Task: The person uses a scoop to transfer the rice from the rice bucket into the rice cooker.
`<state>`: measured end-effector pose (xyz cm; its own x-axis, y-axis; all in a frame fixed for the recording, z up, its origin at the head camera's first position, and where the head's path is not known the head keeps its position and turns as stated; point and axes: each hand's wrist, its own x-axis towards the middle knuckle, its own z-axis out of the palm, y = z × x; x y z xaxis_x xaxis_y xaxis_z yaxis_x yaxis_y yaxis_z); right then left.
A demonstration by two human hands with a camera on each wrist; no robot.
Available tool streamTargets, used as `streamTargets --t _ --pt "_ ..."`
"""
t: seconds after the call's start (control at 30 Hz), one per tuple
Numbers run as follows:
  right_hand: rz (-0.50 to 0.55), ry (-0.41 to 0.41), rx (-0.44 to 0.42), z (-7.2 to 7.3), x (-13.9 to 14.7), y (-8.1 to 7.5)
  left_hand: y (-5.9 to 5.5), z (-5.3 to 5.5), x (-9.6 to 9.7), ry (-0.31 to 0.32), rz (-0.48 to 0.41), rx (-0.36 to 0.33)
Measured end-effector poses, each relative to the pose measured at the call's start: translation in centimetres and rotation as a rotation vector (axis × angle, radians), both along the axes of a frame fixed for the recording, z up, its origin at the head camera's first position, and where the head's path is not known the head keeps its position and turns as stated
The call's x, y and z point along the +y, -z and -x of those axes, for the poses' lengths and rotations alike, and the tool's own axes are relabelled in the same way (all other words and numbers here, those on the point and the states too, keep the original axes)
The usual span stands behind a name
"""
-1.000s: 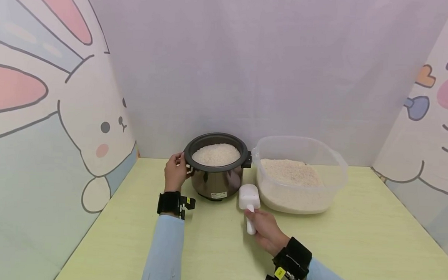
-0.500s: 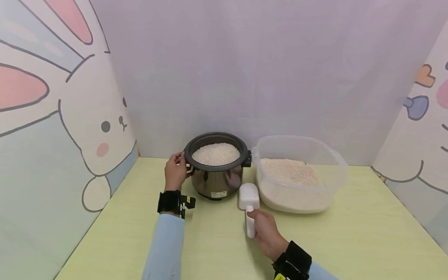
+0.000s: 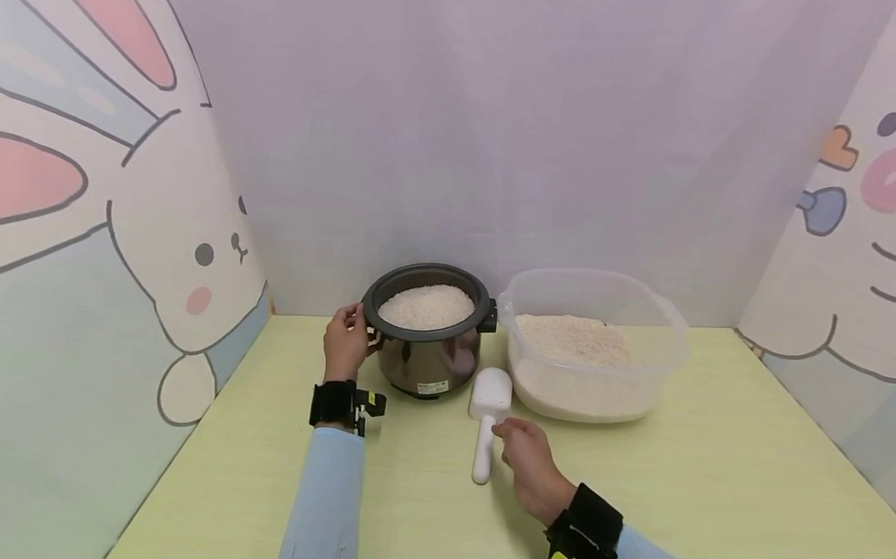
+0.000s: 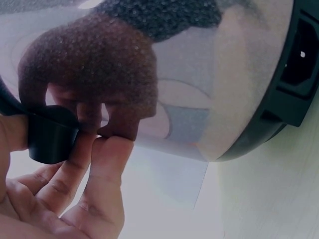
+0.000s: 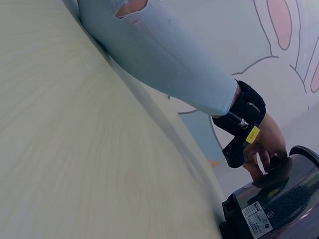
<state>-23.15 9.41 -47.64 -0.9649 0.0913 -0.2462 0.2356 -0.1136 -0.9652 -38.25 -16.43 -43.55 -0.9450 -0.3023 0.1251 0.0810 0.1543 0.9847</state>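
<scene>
A dark rice cooker [image 3: 429,366] stands at the back of the table, white rice [image 3: 427,308] heaped in its pot. My left hand [image 3: 346,346] grips the small black handle [image 4: 52,137] on its left side; the left wrist view shows thumb and fingers around it. In front of the cooker a white scoop [image 3: 491,394] lies on the table, its handle pointing toward me. Just right of that handle is my right hand [image 3: 531,467], fingers loosely bent and holding nothing. That hand is out of sight in the right wrist view.
A clear plastic tub [image 3: 601,395], partly filled with rice [image 3: 576,342], stands right of the cooker, close beside it. Behind them hangs a pale cloth backdrop [image 3: 469,147]. Panels with cartoon animals flank the pale yellow table [image 3: 671,489].
The right hand has let go of the scoop, which now lies on the table with its handle swung left. The left hand keeps its hold on the cooker's handle. The head view shifted slightly.
</scene>
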Motion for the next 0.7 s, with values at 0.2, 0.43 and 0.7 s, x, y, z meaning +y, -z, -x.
streamTargets --t 0.2,0.43,0.7 --pt "-0.014 -0.049 0.014 0.4 0.1 -0.1 0.2 -0.1 -0.6 -0.025 -0.002 0.01" --pt "-0.022 -0.108 0.001 0.6 1.1 -0.6 0.7 -0.3 -0.9 -0.014 0.054 0.014" --pt "-0.166 -0.161 0.075 1.1 3.1 -1.5 1.5 -0.5 -0.5 0.002 0.296 0.065"
